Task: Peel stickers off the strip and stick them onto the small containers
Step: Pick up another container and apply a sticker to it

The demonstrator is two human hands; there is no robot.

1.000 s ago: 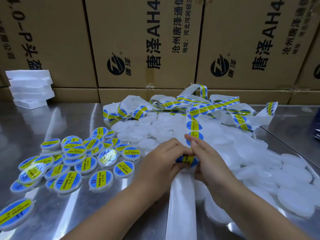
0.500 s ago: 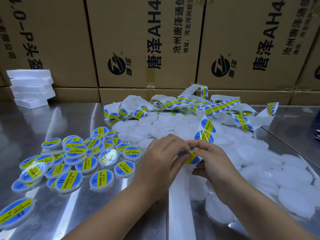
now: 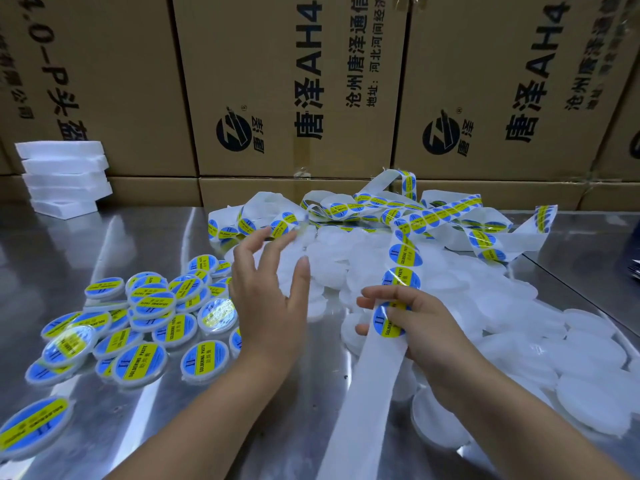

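From the head view, the left hand [image 3: 268, 306] hovers over the near edge of a heap of plain white containers [image 3: 512, 306], its fingers [image 3: 275, 251] straight and spread, released and holding nothing that can be seen. The right hand [image 3: 426, 327] grasps the white strip [image 3: 363, 393]: its fingers curl round the strip from behind and the thumb side pinches at a blue and yellow sticker [image 3: 388, 322] printed "SOLDERING PASTE", which still lies on the strip. Below the hand the strip is bare and runs down toward the bottom edge; above it, the strip carries more stickers and climbs into a loose tangle at the back of the heap. To the left, a cluster of labelled containers [image 3: 152, 303] lies on the shiny metal counter [image 3: 121, 244], some overlapping one another. Behind everything stand printed cardboard boxes [image 3: 277, 81], and at the far left a stack of white foam blocks [image 3: 64, 178] rests on the counter.
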